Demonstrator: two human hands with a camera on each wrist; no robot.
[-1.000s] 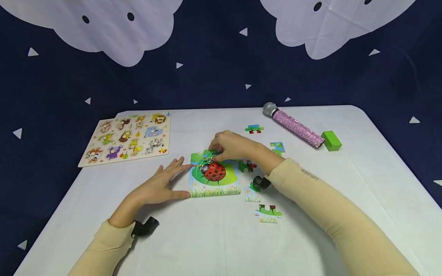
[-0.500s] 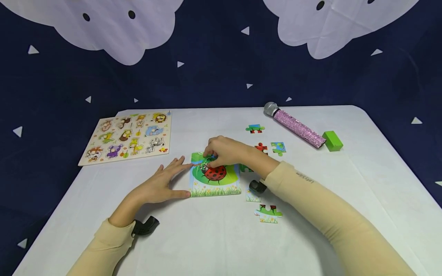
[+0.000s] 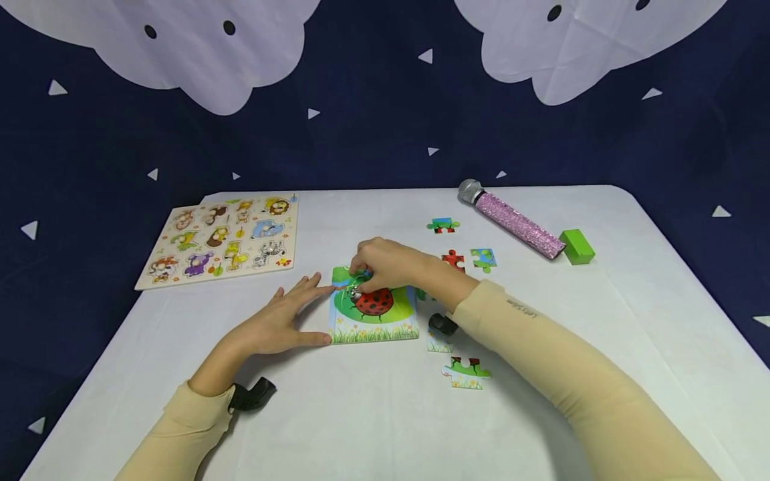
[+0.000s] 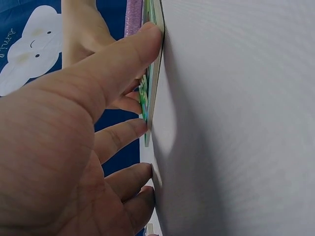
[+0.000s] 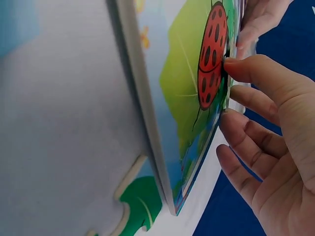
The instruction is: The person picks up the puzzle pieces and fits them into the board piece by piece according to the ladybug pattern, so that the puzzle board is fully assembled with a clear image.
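The ladybug puzzle board [image 3: 375, 332] lies flat on the table between both hands. My left hand [image 3: 273, 327] is spread at its left side, thumb and index fingertips touching the edge. Over the board's upper part, my right hand [image 3: 391, 264] pinches a small green puzzle piece [image 4: 143, 96], mostly hidden under the fingers. In the left wrist view this piece stands slightly proud of the board's face. The right thumb rests near the printed ladybug's head, as the right wrist view shows.
Loose puzzle pieces lie right of the board, among them a red one [image 3: 452, 259], a blue-green one [image 3: 484, 259] and a grassy one [image 3: 467, 374]. An animal puzzle board [image 3: 225, 244] lies back left. A pink glittery microphone [image 3: 520, 224] and a green block [image 3: 577, 246] lie back right.
My right hand has shifted slightly left and down over the board with the puzzle piece, uncovering loose pieces to its right. The left hand has stayed in place.
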